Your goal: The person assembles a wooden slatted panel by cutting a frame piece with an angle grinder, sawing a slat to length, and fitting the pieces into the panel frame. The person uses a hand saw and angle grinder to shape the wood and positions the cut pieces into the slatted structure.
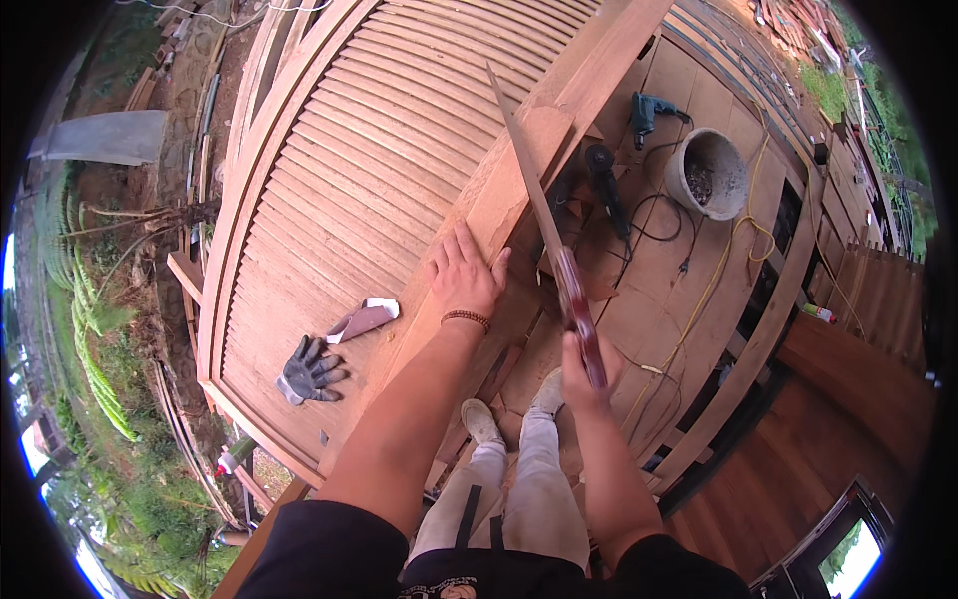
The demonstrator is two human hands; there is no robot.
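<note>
My right hand [591, 364] is wrapped round the reddish-brown wooden handle of a handsaw [539, 205]. I see the saw nearly edge-on, so its teeth cannot be made out. Its narrow blade points up and away, crossing the edge of a long wooden beam [479, 215]. On that beam my left hand [465, 278] lies flat with its fingers apart, left of the saw; a beaded bracelet is on the wrist. Beyond the beam spreads a slatted wooden panel [359, 160]. A curled piece of sandpaper [364, 318] and a grey-black work glove [312, 371] lie on the panel, left of my forearm.
Right of the beam, a teal power drill [654, 116], a black angle grinder [606, 185] and a grey bucket [707, 174] stand or lie on the board floor [649, 270]. A yellow cord [704, 299] runs across it. Ferns and soil border the left side.
</note>
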